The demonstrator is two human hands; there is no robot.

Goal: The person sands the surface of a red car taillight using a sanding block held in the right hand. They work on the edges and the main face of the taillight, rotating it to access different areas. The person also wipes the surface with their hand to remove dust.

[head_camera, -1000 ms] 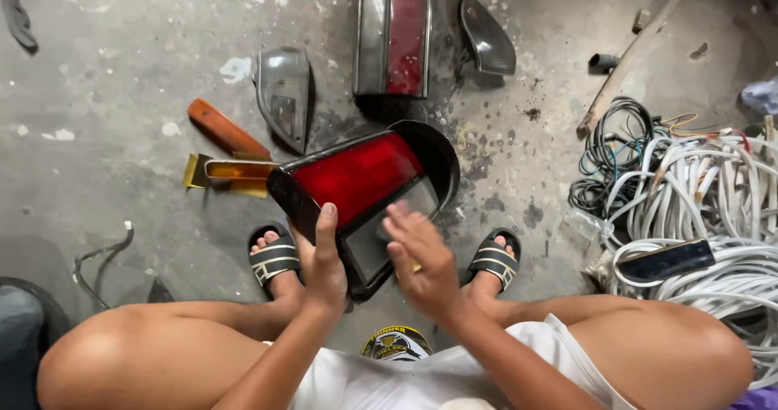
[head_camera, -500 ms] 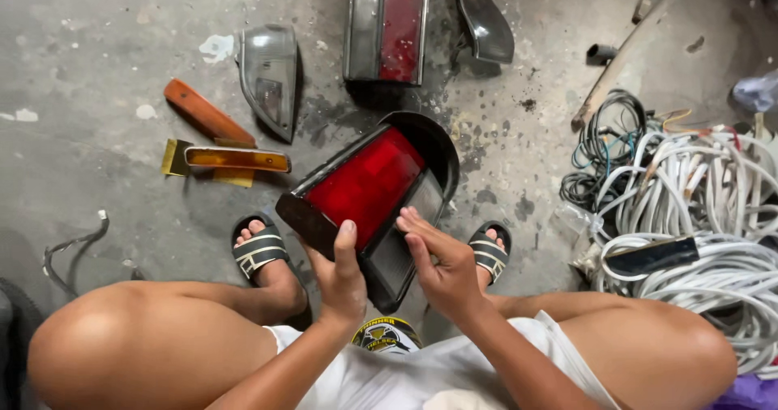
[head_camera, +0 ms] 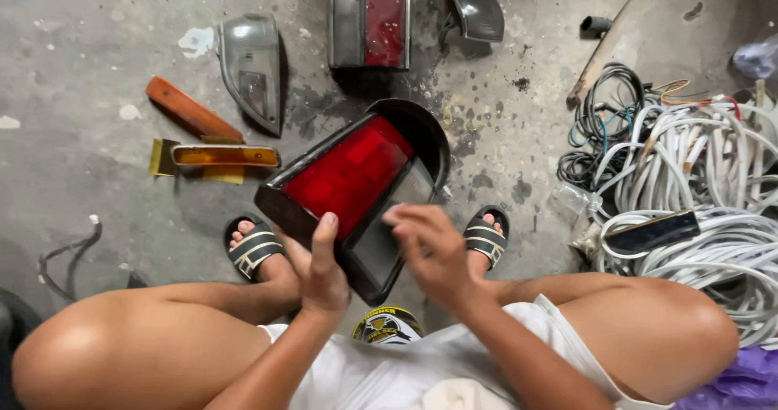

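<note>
I squat over a car tail light (head_camera: pixel 348 175) with a red lens and a black housing, tilted up from the concrete floor between my sandalled feet. My left hand (head_camera: pixel 320 268) grips its near lower edge, thumb up against the red lens. Over the clear lower part of the lens hovers my right hand (head_camera: pixel 429 248), blurred, fingers bent and pointing left; whether it touches the light I cannot tell.
More lamp parts lie on the floor beyond: an orange lens (head_camera: pixel 188 108), an amber side marker (head_camera: pixel 219 156), a grey lamp (head_camera: pixel 253 66), a second red tail light (head_camera: pixel 371 17) and a dark housing (head_camera: pixel 474 5). Coiled white cables (head_camera: pixel 697 191) pile up at right.
The view has shifted down and closer. My right hand moved left across the light's lower face. My left hand keeps its grip on the light.
</note>
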